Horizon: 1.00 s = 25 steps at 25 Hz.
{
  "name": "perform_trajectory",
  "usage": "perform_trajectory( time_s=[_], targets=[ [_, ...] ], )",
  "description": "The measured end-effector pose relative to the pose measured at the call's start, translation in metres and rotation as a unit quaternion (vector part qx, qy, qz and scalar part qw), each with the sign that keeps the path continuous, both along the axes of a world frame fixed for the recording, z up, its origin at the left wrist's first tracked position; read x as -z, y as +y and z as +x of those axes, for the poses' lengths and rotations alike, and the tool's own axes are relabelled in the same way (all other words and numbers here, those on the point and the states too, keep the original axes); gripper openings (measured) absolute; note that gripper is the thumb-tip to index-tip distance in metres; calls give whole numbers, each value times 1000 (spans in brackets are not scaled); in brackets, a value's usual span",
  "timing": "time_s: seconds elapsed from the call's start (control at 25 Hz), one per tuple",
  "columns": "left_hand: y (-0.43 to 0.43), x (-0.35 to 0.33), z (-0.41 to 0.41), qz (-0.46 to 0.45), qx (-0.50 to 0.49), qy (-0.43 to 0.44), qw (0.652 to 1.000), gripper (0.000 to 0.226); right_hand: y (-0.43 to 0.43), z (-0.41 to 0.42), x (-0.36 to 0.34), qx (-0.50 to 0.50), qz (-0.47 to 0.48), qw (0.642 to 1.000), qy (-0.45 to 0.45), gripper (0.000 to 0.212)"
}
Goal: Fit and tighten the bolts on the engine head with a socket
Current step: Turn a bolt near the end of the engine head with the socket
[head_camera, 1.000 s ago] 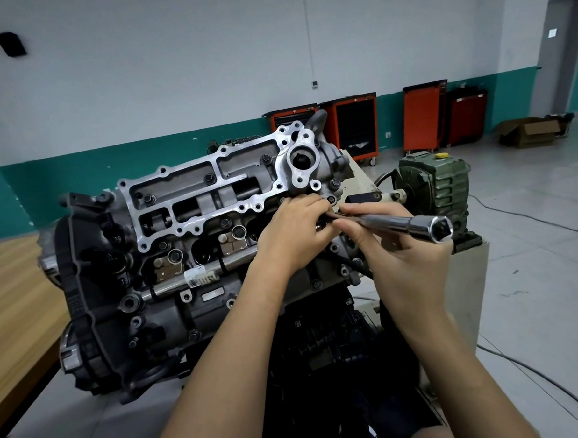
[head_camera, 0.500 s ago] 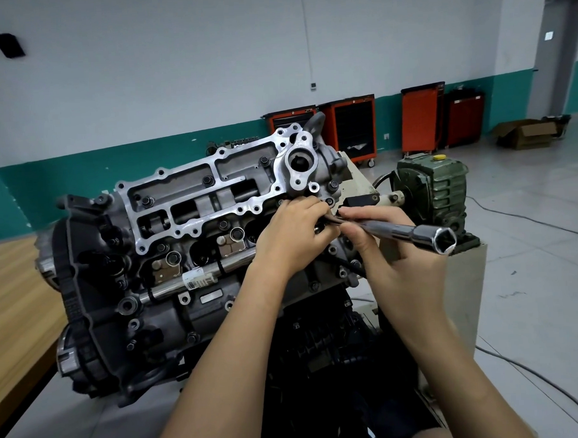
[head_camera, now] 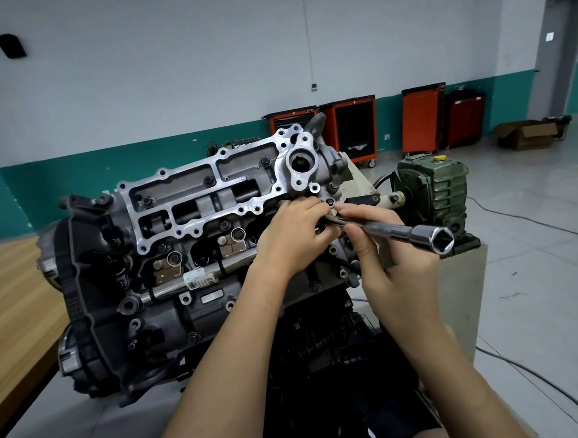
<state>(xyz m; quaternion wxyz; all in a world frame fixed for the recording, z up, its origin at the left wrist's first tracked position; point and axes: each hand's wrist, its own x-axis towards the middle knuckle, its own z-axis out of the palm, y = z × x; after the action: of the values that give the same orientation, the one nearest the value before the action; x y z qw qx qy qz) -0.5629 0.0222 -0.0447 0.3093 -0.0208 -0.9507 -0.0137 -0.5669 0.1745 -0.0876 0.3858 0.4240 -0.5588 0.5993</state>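
The engine head [head_camera: 194,203], a bright aluminium frame on a dark block, sits tilted on a stand, with several dark bolts in its holes. My left hand [head_camera: 292,238] rests on the head's right end, fingers pinched around a small dark part where the tool's tip meets the head; the part itself is mostly hidden. My right hand [head_camera: 392,267] grips the chrome socket wrench [head_camera: 407,235]. Its open hex end points right and toward me. Its other end lies under my left fingers.
A green gearbox [head_camera: 435,186] stands on a white pedestal [head_camera: 463,297] just right of the engine. A wooden bench [head_camera: 9,297] lies at the left. Red tool carts [head_camera: 353,130] line the far wall. Cables [head_camera: 529,221] run across the grey floor.
Both hands have stayed at the head's right end. The wrench's open hex end has dipped slightly lower, and the view has shifted a little.
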Motion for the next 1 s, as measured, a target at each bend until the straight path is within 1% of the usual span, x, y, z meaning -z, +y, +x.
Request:
perform_trajectory(
  time_s=[0.12, 0.24, 0.28, 0.36, 0.48, 0.56, 0.64, 0.72, 0.8, 0.88, 1.0],
  targets=[
    [0, 0, 2, 5, 5, 7, 1000, 23, 0, -1, -1, -10, 15, 1000, 21, 18],
    [0, -1, 2, -6, 6, -2, 1000, 34, 1, -3, -5, -5, -30, 1000, 5, 16],
    [-1, -1, 2, -8, 5, -5, 1000, 34, 1, -3, -6, -11, -40, 999, -7, 17],
    [-1, -1, 1, -3, 5, -1, 1000, 28, 2, -2, -5, -22, -32, 999, -19, 19],
    [0, 0, 0, -4, 4, 9, 1000, 25, 2, -1, -2, -21, 9, 1000, 9, 19],
    [0, 0, 0, -3, 0, 11, 1000, 25, 2, -4, -4, 7, 2, 1000, 26, 16],
    [0, 0, 0, -2, 2, 12, 1000, 24, 3, -6, -6, 28, -30, 999, 19, 15],
    [-1, 0, 0, -2, 6, 7, 1000, 23, 2, -4, -6, -2, -44, 999, -14, 18],
    [0, 0, 0, -1, 8, 3, 1000, 24, 1, -1, -2, -17, -16, 999, -25, 18],
    [0, 0, 0, -4, 6, 5, 1000, 25, 1, -1, 1, 3, 13, 1000, -4, 19],
    [0, 0, 0, -4, 4, 8, 1000, 24, 3, -3, -5, 22, -14, 1000, 13, 16]
  ],
)
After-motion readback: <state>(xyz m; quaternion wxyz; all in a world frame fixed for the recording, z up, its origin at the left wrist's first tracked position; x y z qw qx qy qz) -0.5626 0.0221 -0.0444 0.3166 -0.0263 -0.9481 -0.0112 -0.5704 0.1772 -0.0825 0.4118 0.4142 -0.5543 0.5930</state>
